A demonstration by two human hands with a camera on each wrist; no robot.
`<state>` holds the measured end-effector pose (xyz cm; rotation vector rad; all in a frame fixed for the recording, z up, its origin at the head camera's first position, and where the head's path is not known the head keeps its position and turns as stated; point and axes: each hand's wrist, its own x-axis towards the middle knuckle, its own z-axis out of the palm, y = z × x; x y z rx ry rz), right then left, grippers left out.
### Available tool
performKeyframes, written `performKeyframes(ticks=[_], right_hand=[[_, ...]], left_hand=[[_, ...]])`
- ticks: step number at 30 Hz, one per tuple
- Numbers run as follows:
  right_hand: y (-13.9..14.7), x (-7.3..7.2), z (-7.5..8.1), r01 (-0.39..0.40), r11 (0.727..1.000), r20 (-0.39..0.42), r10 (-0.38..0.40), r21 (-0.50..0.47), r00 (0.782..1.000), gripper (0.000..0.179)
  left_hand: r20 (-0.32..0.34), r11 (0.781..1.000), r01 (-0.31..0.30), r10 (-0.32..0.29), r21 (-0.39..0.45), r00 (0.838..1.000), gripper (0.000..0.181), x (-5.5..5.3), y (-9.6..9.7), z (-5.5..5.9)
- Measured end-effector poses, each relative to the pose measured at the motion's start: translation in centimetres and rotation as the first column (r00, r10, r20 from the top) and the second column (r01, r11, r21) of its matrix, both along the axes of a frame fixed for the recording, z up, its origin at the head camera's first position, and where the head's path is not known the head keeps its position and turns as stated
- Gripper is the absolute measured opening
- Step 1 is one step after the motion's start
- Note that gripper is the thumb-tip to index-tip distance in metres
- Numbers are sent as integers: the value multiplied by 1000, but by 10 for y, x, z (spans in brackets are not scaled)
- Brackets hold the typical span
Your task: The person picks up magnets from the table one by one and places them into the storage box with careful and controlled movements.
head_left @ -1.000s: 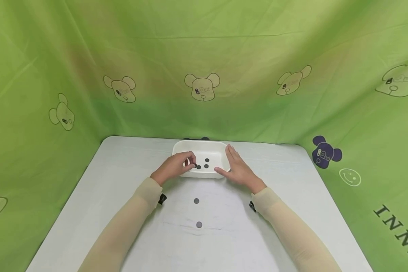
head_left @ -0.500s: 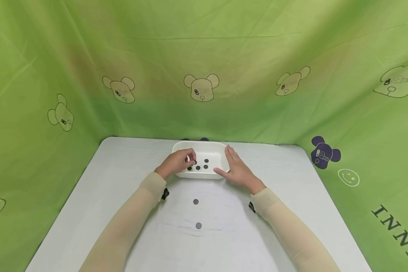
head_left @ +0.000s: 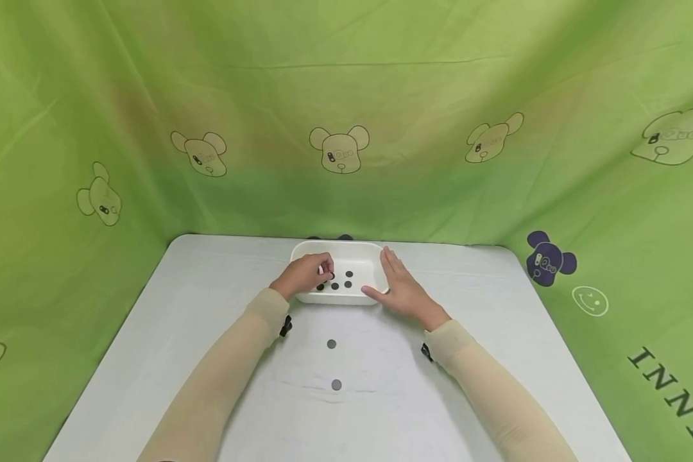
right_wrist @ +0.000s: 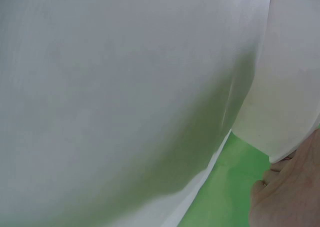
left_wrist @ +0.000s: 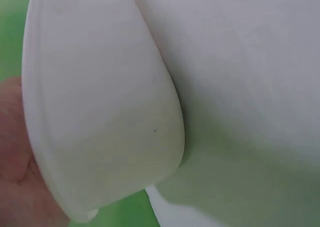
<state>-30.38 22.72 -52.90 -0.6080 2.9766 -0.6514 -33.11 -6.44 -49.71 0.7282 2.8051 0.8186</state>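
left hand (head_left: 304,273) pinches a disc (head_left: 332,276) only head view shows

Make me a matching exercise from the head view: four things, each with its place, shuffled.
1. left hand
2. right hand
3. smiley face
4. disc lowest in view

A. on the white tabletop, outside the tray
B. over the tray's left part
C. on the green cloth
D. at the tray's right end

Pairs: 1-B, 2-D, 3-C, 4-A

A green curtain (head_left: 346,83) shows bear heads (head_left: 341,154), a smiley (head_left: 590,301) and cropped lettering (head_left: 683,404); the white table (head_left: 468,276) seems cloth-covered.
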Motion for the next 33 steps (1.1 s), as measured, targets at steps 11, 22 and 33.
performKeyframes(ticks=[11,22,33], right_hand=[[0,2,0,3,1000,2,-3,-9,1000,116],[0,2,1,5,1000,-8,-5,-13,1000,113],[-1,2,0,5,1000,-10,-5,-18,1000,114]], left_hand=[[2,998,-53,53,-39,999,7,-3,8,-6],[-2,995,-40,40,-88,999,6,-7,13,-10],[-34,992,-42,38,-123,999,7,-6,15,-12]])
